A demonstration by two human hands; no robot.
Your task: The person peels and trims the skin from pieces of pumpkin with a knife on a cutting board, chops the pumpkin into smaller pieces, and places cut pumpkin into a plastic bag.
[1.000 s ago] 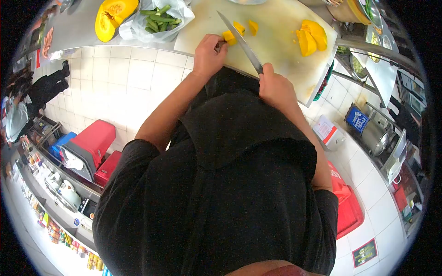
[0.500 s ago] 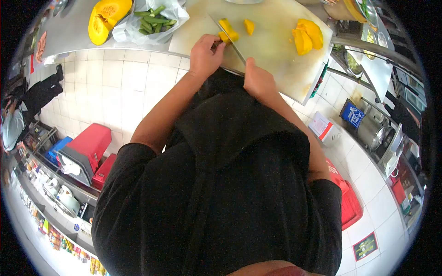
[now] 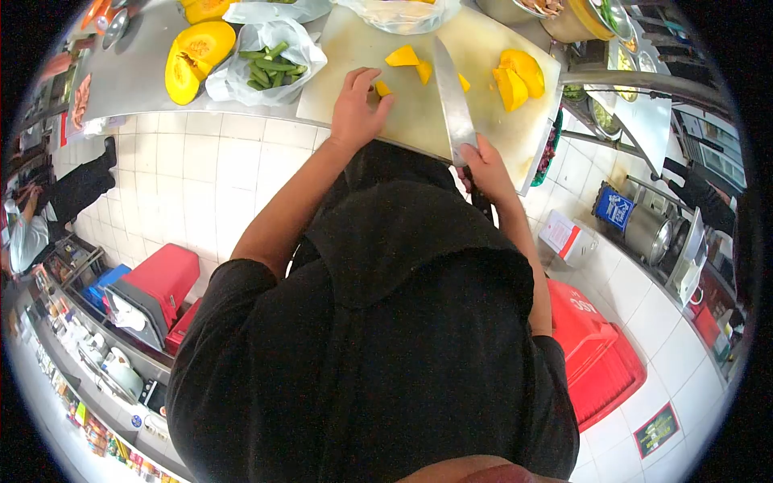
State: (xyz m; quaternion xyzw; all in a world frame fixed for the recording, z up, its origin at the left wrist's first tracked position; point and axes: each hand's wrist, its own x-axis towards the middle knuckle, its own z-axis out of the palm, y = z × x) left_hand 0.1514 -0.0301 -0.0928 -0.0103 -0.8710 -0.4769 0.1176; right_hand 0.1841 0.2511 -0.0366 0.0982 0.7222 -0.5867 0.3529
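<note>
My right hand [image 3: 489, 167] grips the handle of a large knife [image 3: 455, 101], its broad blade flat-side up over the cutting board [image 3: 346, 48] and pointing away from me. My left hand [image 3: 360, 106] rests at the board's near left edge, fingers curled around a small pumpkin piece [image 3: 382, 88] that shows between thumb and fingers. Just beyond it are a pumpkin chunk [image 3: 403, 56] and a smaller piece [image 3: 423, 71]. Another bit [image 3: 464, 82] peeks out right of the blade. Larger pumpkin wedges [image 3: 519, 76] lie at the board's right.
Left of the board are a bag of green vegetables [image 3: 270, 68] and a cut pumpkin half [image 3: 197, 60]. A clear bag [image 3: 398, 14] touches the board's far edge. Red bins [image 3: 596, 354] stand on the floor. Another person [image 3: 76, 181] is at far left.
The knife has come off the pumpkin and moved right, its blade now turned flat. A pumpkin piece is separated. My left hand has spread slightly, and the view has shifted.
</note>
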